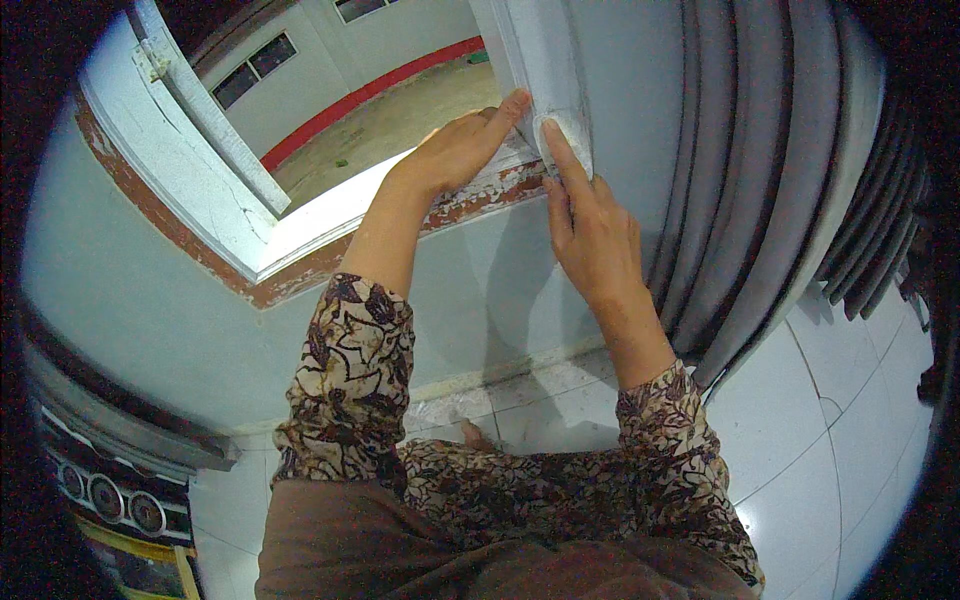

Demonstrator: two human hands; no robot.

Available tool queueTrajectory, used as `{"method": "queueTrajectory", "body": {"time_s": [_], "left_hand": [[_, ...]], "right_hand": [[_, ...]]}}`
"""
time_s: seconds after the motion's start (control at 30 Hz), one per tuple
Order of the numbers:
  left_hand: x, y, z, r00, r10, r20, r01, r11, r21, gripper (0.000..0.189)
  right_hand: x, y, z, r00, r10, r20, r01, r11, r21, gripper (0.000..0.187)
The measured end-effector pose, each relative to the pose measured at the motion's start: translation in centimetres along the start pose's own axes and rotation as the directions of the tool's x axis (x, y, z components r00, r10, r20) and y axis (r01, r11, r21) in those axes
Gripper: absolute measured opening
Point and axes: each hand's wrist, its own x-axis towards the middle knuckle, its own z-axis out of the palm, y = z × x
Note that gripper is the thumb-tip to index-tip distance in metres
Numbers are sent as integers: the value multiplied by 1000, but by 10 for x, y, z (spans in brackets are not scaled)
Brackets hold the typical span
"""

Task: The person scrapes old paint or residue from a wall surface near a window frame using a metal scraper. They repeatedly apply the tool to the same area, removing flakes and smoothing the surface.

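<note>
My right hand (598,236) presses a pale, flat pad (551,135) against the white window frame (551,67), index finger stretched along it. Whether the pad is folded cloth or sandpaper is unclear. My left hand (457,150) reaches across the sill to the inner edge of the same upright. Its thumb touches or nearly touches the frame, and the other fingers are partly hidden behind it. Below my hands, the frame's lower brown border (487,191) has patchy, flaking white paint.
A hinged sash (217,127) stands at the opening's left. Long grey folds, seemingly a curtain (750,187), hang close on my right. At lower left is a dark unit with round dials (105,499). White tiles (787,450) cover the floor.
</note>
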Motion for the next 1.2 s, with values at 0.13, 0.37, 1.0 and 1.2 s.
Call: {"method": "queueTrajectory", "body": {"time_s": [0.13, 0.37, 1.0, 1.2], "left_hand": [[-1, 1, -1, 1000, -6, -8, 6, 1000, 5, 98], [-1, 1, -2, 1000, -13, -8, 13, 1000, -16, 99], [-3, 1, -2, 999, -31, -8, 31, 999, 7, 100], [2, -3, -2, 1000, -11, -2, 11, 1000, 21, 99]], "right_hand": [[0, -3, -5, 993, 61, 102, -55, 996, -68, 56], [7, -3, -3, 1000, 13, 24, -12, 999, -42, 56], [16, 7, 0, 983, -134, -126, 130, 991, -44, 59], [4, 8, -2, 992, -118, -48, 113, 989, -94, 58]]}}
